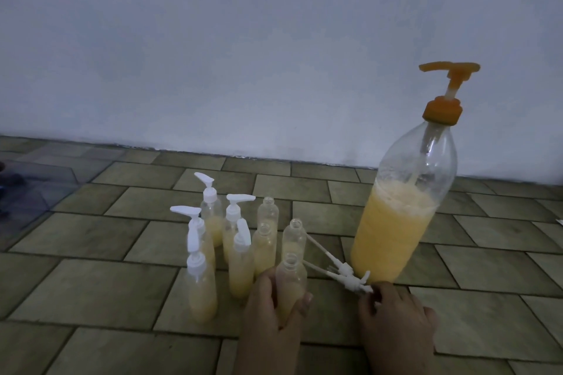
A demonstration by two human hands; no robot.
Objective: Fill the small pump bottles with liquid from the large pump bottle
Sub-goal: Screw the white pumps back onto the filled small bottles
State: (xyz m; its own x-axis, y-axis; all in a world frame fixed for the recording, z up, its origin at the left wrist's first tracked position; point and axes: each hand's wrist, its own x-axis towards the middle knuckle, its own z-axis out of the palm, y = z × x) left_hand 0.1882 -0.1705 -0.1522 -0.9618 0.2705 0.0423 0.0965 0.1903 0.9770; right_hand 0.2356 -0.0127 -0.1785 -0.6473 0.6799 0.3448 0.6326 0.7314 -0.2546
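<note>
At about seven o'clock on the tiled floor (pixel 91 283) stands a huddle of small bottles, five capped ones (pixel 201 286) with white pumps on the left and open ones (pixel 267 213) at their right, all holding some yellow liquid. The left hand (pixel 274 310) curls round the nearest open bottle (pixel 291 286) at six o'clock, while the right hand (pixel 393 316) pinches one of the loose white pumps (pixel 341 272) lying just beside it. The big bottle (pixel 402 210), orange-pumped and over half full, stands upright at three o'clock by the wall (pixel 243 55).
</note>
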